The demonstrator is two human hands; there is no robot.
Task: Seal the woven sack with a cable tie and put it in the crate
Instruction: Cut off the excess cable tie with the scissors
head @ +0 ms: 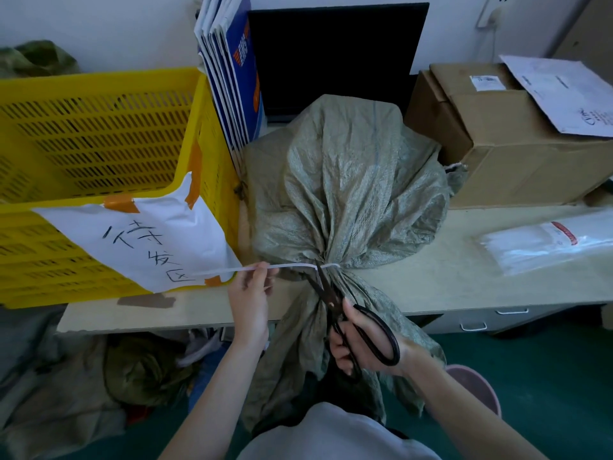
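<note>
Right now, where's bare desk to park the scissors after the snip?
Two patches. Front edge of the desk, between yellow crate and sack: narrow, left hand is over it. Right of the sack, before the clear packet: wider, nearer the right hand. Back is crowded: cardboard box, folders.

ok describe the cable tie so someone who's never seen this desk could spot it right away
Find the green woven sack lying on the desk, just right of the yellow crate. At its gathered neck a thin white cable tie is cinched, its free tail stretched left into the left hand, with black scissors in the right hand at it. It is the only narrow white strip around the sack.
</note>
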